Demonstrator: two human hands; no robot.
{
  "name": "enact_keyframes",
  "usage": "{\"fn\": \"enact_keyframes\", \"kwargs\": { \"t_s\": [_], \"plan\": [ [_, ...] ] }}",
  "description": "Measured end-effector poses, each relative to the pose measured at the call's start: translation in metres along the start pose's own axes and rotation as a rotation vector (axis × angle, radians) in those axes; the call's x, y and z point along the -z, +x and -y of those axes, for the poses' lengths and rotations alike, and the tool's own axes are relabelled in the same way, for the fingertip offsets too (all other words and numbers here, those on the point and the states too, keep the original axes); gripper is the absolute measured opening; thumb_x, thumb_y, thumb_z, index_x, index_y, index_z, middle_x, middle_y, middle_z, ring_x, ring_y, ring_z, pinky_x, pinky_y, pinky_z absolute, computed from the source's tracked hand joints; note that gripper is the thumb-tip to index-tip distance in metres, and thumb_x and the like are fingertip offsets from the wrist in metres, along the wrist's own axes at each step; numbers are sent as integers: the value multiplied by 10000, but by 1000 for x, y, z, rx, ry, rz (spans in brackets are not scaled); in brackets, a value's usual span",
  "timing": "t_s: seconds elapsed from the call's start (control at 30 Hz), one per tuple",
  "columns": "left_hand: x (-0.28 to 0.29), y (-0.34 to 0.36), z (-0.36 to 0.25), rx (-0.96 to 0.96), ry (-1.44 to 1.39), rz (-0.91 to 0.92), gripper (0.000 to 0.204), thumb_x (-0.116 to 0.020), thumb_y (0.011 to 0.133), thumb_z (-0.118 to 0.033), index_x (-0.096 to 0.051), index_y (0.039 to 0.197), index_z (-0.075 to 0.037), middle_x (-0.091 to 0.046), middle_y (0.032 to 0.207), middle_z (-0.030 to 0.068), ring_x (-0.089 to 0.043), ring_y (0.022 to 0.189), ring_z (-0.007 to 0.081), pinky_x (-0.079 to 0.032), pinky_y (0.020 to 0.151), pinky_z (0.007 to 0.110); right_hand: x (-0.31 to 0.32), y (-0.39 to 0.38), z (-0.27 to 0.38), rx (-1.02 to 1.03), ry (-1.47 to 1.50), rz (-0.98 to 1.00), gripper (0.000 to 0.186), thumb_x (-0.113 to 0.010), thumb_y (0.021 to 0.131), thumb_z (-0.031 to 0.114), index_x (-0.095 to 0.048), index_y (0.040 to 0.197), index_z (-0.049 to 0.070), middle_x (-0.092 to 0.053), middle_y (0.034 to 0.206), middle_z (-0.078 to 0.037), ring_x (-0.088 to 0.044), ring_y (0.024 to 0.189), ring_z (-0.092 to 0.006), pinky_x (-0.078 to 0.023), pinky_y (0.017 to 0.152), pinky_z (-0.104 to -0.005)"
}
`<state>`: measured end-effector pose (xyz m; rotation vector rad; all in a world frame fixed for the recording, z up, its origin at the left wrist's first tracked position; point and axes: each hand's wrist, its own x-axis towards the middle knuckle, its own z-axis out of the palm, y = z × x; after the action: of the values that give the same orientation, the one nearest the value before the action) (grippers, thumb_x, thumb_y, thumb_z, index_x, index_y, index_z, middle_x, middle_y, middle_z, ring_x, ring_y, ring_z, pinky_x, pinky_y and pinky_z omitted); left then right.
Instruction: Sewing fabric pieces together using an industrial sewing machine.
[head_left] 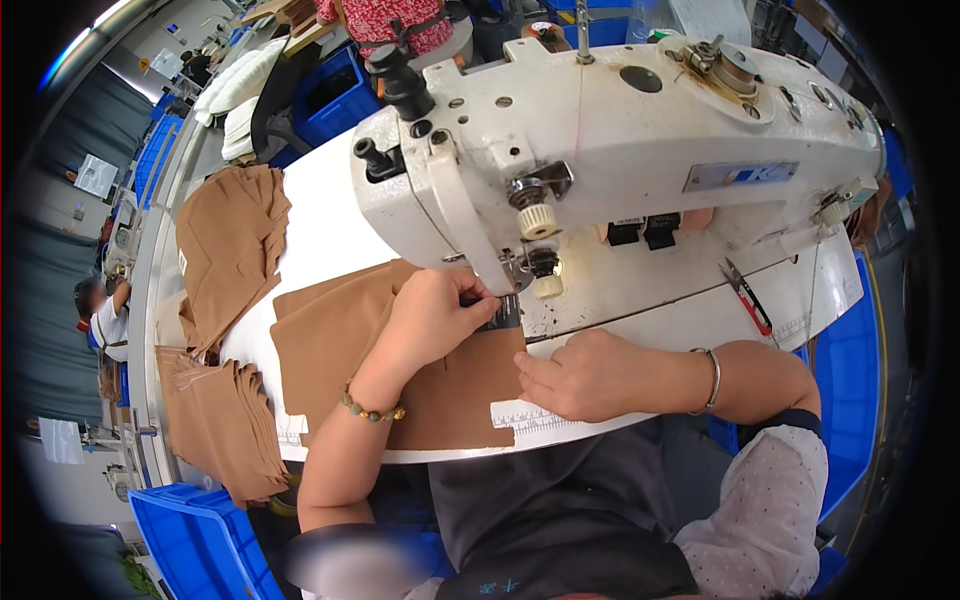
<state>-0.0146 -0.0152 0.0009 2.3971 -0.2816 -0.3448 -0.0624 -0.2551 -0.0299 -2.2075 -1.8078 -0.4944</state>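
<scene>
A flat piece of brown fabric lies on the white sewing table, its right edge under the needle end of a white sewing machine. My left hand rests on the cloth close beside the presser foot, thumb and forefinger pinched together at the fabric. Just right of the foot, my right hand is closed, its curled fingertips gripping the fabric's right edge. Under my left wrist another brown layer spreads leftward. The needle tip is hidden.
Two stacks of brown fabric pieces, an upper one and a lower one, lie at the left. Red-handled thread snips rest at the right. Blue bins stand below the table. A person in red sits beyond the machine.
</scene>
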Motion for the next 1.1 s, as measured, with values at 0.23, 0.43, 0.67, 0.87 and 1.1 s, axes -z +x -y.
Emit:
{"fn": "enact_keyframes", "kwargs": {
  "t_s": [0.23, 0.43, 0.67, 0.87, 1.1],
  "plan": [
    [-2, 0, -10, -30, -14, -67, 111, -769, 847, -80, -749, 864, 28, -751, 814, 55, -611, 701, 63, -524, 645, 257, 1, 0, -1, -19, 84, 66, 205, -715, 863, 206, -720, 920, 10, -730, 1015, -191, -624, 553, -127, -491, 453, -276],
    [-1, 0, -5, 0, 17, -65, 127, -768, 840, -108, -742, 842, 17, -701, 716, 46, -576, 639, 65, -491, 597, 265, -2, 4, 0, -37, 146, -85, 144, -659, 717, 148, -598, 690, 21, -600, 725, -127, -602, 477, -172, -486, 407, -330],
    [-5, 2, 1, -41, -4, -80, 164, -755, 845, -226, -763, 843, -62, -669, 632, 104, -641, 561, 232, -495, 576, 361, 4, 2, -1, -19, 90, 24, 181, -734, 847, 213, -706, 884, 38, -730, 1018, -179, -610, 542, -123, -485, 452, -269],
    [-6, 3, 8, -71, -31, -89, 173, -760, 849, -234, -764, 847, -61, -654, 625, 106, -622, 549, 237, -482, 568, 372, 5, 2, -1, -21, 78, 37, 181, -735, 840, 208, -710, 892, 36, -731, 1007, -175, -615, 548, -126, -489, 455, -267],
    [-4, 3, 3, -75, 4, -80, 165, -763, 845, -224, -769, 856, -59, -660, 632, 116, -635, 557, 242, -489, 573, 371, 3, 1, 0, -27, 81, 51, 184, -734, 834, 193, -711, 898, 22, -730, 1002, -176, -618, 549, -129, -495, 458, -269]
  ]
}}
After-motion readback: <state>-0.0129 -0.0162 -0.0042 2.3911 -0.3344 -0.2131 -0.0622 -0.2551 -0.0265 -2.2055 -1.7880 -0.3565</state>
